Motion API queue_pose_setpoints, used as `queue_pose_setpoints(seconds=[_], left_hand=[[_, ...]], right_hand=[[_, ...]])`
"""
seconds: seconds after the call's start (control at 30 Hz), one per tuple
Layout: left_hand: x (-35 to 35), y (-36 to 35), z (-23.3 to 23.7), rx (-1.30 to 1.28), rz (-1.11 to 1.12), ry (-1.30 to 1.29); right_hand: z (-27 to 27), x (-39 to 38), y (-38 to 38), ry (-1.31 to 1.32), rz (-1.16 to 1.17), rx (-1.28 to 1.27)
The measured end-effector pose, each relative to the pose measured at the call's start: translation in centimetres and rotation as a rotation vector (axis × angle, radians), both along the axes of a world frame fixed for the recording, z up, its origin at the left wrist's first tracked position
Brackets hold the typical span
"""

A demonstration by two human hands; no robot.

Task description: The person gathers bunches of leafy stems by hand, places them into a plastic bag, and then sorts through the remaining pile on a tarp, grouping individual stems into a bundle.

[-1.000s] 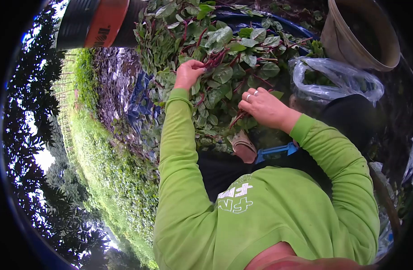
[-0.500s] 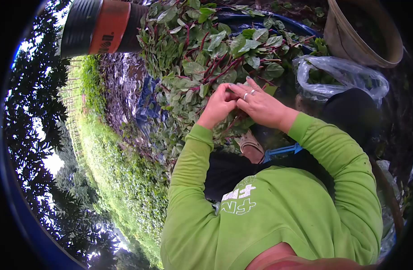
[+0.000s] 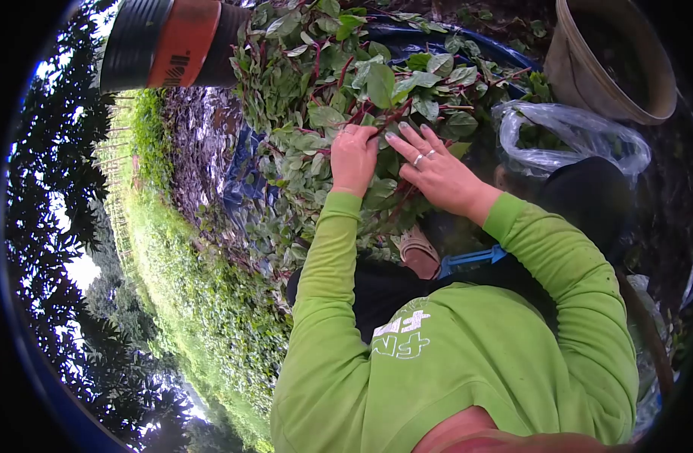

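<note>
A large heap of leafy greens with red stems (image 3: 286, 143) spreads beyond and beneath both hands. My left hand (image 3: 354, 160) is closed on a red-stemmed sprig (image 3: 380, 87) whose broad green leaf stands up above the heap. Just to its right, my right hand (image 3: 437, 167), with rings on it, has its fingers apart, palm down over the stems; it appears to hold nothing. The fingertips of the two hands are close to each other.
A black and red drum (image 3: 165, 45) stands at the upper left. At the upper right are a beige bucket (image 3: 565, 75) and a clear plastic bag (image 3: 622, 140). Blue sheeting (image 3: 244, 166) shows under the greens. A sandal (image 3: 418, 245) and a blue plastic piece (image 3: 471, 258) lie near my body.
My hands were together at the fingertips; now they are slightly apart. My left hand has moved a little up and left and holds a sprig. The right hand's fingers have spread.
</note>
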State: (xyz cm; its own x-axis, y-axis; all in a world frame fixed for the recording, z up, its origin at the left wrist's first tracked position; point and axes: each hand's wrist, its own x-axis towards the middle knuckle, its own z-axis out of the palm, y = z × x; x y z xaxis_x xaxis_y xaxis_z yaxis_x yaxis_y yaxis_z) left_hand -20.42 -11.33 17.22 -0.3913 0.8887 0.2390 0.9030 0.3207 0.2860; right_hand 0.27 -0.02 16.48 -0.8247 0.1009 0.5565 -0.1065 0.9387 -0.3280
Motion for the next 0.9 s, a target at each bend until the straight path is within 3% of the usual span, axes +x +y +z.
queue_pose_setpoints(seconds=[0.07,0.17,0.27,0.3,0.4,0.5,0.6,0.7,0.8,0.9], left_hand=[[1.9,-2.1,1.0,-0.018,-0.072,-0.151],[2.7,-4.6,1.6,-0.217,-0.089,-0.576],[0.2,-4.0,0.4,0.022,0.054,-0.672],[-1.4,-3.1,-0.8,0.134,0.080,-0.475],[-4.1,-0.2,-3.1,0.049,0.136,0.162],[-5.1,1.0,-3.8,-0.141,0.180,0.147],[-3.5,0.4,-1.3,0.014,0.154,0.014],[0.5,-1.6,0.8,0.028,0.119,-0.373],[4.1,-3.6,0.4,-0.064,0.101,-0.663],[4.7,-4.7,-0.5,0.037,0.146,-1.063]], right_hand=[[0.3,-0.2,0.2,0.008,-0.037,0.041],[-0.4,-0.6,0.4,-0.094,-0.016,-0.018],[-0.6,-0.6,0.3,-0.196,0.052,-0.056],[-0.7,-0.6,0.1,-0.205,0.056,-0.087],[-0.8,-0.5,-0.5,-0.231,0.059,-0.153],[-0.9,-0.6,-0.5,-0.256,0.039,-0.142],[-1.2,-0.5,-0.1,-0.295,0.016,-0.097],[-1.2,-0.7,0.0,-0.295,-0.019,-0.122],[-1.7,-1.0,-0.2,-0.232,-0.058,-0.162],[-1.8,-1.1,-0.4,-0.225,-0.093,-0.159]])
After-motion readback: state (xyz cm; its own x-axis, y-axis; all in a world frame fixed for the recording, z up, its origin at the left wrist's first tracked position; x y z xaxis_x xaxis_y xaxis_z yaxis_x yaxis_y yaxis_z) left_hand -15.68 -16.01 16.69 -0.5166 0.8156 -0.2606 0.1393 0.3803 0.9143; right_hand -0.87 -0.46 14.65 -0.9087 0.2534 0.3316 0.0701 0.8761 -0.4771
